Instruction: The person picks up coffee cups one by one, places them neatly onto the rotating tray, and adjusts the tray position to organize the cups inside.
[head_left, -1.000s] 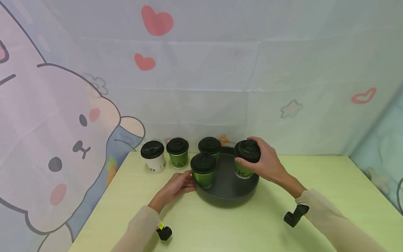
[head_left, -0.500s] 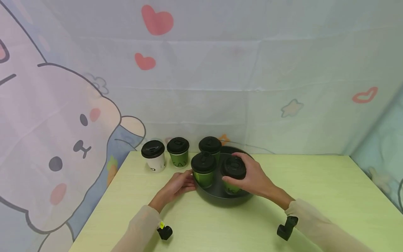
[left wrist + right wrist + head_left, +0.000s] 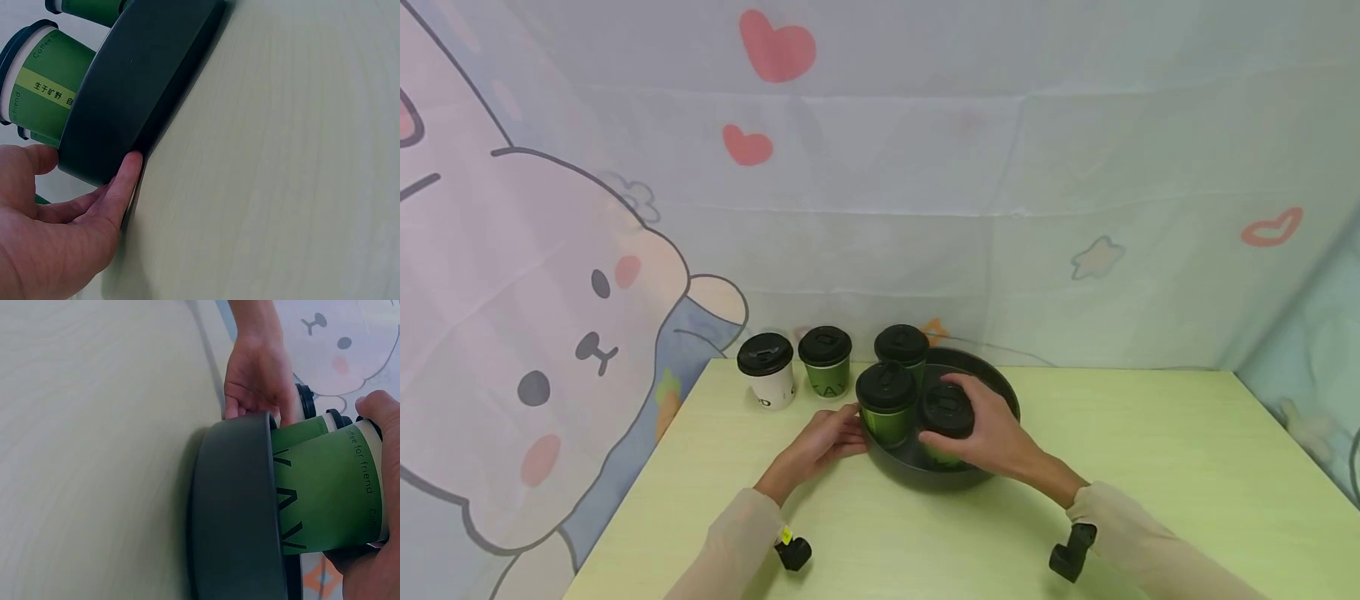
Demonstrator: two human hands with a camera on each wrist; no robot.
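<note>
My right hand [image 3: 996,433] grips a green paper coffee cup [image 3: 942,454] with a black lid, fingers around its upper part. The cup stands low inside a round dark pan [image 3: 925,477], close behind its front wall in the right wrist view. At the pan's left side, my left hand [image 3: 820,446] holds the wall, thumb at the rim and a finger along the bottom edge [image 3: 131,162]. Beside the gripped cup, another green lidded cup [image 3: 887,425] is upright in the pan. A third green cup [image 3: 902,346] shows behind it, its base hidden.
Left of the pan, a white cup [image 3: 772,387] and a green cup [image 3: 827,379], both with black lids, stand near the back edge of the pale table [image 3: 1135,467]. A printed cloth [image 3: 880,250] hangs behind. Each wrist carries a small black camera [image 3: 1071,552].
My right hand has carried its cup left and toward me, from the pan's right side down to the front, next to the other cup. My left hand stays at the pan.
</note>
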